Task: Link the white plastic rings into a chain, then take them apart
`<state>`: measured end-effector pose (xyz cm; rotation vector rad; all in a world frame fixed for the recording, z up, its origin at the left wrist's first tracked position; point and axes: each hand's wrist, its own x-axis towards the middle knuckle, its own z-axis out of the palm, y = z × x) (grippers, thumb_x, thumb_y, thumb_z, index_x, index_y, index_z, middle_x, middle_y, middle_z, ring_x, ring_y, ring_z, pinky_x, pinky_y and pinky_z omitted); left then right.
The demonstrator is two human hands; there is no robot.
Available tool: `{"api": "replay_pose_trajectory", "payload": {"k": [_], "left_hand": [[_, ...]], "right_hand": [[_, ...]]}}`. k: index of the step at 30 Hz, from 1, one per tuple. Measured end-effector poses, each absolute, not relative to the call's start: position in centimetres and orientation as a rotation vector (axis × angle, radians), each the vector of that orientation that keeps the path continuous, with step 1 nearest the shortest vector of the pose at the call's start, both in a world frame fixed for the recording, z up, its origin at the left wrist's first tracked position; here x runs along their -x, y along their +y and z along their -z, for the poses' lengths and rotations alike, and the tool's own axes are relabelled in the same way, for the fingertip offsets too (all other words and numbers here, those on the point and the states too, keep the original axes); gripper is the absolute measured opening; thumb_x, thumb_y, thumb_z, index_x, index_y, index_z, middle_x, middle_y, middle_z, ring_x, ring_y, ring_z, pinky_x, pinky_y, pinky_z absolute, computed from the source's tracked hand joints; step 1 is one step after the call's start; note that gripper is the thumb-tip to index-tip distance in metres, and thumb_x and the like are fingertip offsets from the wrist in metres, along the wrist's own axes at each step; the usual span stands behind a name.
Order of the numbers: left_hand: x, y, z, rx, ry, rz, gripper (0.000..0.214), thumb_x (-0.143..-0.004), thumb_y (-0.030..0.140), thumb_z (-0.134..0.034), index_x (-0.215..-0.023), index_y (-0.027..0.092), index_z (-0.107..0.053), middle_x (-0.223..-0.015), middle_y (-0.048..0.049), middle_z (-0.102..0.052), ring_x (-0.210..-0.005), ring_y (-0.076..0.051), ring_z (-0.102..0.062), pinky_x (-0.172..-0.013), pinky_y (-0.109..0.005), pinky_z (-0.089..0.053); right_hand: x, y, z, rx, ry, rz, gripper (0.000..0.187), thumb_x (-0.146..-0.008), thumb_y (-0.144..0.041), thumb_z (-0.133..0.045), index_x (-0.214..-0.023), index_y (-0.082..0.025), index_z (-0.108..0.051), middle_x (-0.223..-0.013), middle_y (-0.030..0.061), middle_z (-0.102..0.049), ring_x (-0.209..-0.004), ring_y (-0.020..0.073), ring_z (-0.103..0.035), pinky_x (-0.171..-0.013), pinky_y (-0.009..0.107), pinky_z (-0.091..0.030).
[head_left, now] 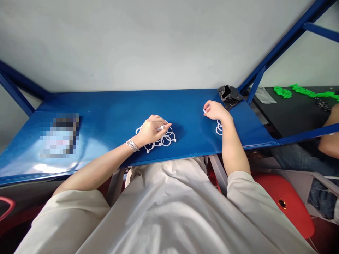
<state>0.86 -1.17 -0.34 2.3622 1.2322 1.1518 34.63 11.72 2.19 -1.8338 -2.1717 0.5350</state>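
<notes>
My left hand [152, 131] is closed in a pinch, a white plastic ring [162, 127] showing edge-on between thumb and fingers. Beneath and in front of it lies a loose pile of thin white rings with small knobs [167, 140], partly covered by the hand. Farther right, my right hand [215, 110] is raised above the blue table, its thumb and fingertips closed on a small white piece [204, 110] whose full shape is hidden. A few more white rings [218, 128] lie beside my right wrist, partly behind the forearm.
A crumpled black plastic bag [230, 96] stands at the table's back right, just beyond my right hand. On the left of the blue table [106, 116] lies a blurred-out object [60, 137]. Green material [304, 91] lies on a neighbouring black table, where another person's arm [329, 135] shows.
</notes>
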Motion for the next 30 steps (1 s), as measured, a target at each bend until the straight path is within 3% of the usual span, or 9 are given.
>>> {"api": "replay_pose_trajectory", "payload": {"k": [3,6,8,19,30], "left_hand": [[-0.9,-1.2,0.4,-2.336,1.273,-1.17,0.044,-0.104,0.043,-0.06,-0.07,0.019,-0.072,-0.087,-0.0063,-0.08,-0.076,-0.018,-0.069,-0.081,-0.039,-0.047],[-1.0,-1.1,0.5,-2.319,1.281,-1.203,0.04,-0.104,0.042,-0.06,-0.074,0.018,-0.074,-0.092,-0.0071,-0.08,-0.08,-0.018,-0.07,-0.082,-0.037,-0.048],[-1.0,-1.1,0.4,-2.337,1.279,-1.207,0.039,-0.104,0.04,-0.06,-0.076,0.018,-0.073,-0.094,-0.0072,-0.081,-0.08,-0.018,-0.07,-0.082,-0.037,-0.047],[-0.6,-1.3,0.1,-2.369,1.215,-1.192,0.032,-0.101,0.049,-0.068,-0.098,0.02,-0.081,-0.103,-0.0076,-0.079,-0.092,-0.02,-0.074,-0.087,-0.036,-0.051],[-1.3,-1.2,0.1,-2.043,1.213,-1.299,0.035,-0.101,0.05,-0.066,-0.089,0.018,-0.069,-0.088,-0.0056,-0.073,-0.078,-0.017,-0.065,-0.075,-0.032,-0.052]], "right_hand": [[-31.2,9.8,-2.7,1.362,-2.2,-0.97,0.028,-0.078,-0.009,-0.077,-0.102,-0.019,-0.066,-0.091,0.005,-0.075,-0.085,0.0207,-0.073,-0.085,0.036,-0.06],[-27.5,7.3,-2.3,0.869,-2.135,-1.519,0.03,-0.08,-0.016,-0.08,-0.105,-0.018,-0.063,-0.087,0.0027,-0.073,-0.08,0.0177,-0.074,-0.079,0.033,-0.062],[-25.5,5.9,-1.5,0.693,-2.054,-1.677,0.035,-0.081,-0.021,-0.083,-0.108,-0.018,-0.062,-0.085,0.0002,-0.071,-0.072,0.015,-0.071,-0.072,0.031,-0.061],[-22.7,4.6,0.2,0.618,-1.646,-1.831,0.042,-0.077,-0.035,-0.093,-0.1,-0.017,-0.062,-0.078,-0.001,-0.073,-0.067,0.0122,-0.069,-0.065,0.024,-0.054],[-22.8,4.4,-0.8,0.487,-1.514,-2.059,0.051,-0.076,-0.038,-0.097,-0.11,-0.016,-0.065,-0.081,0.001,-0.074,-0.073,0.014,-0.07,-0.064,0.024,-0.056]]}}
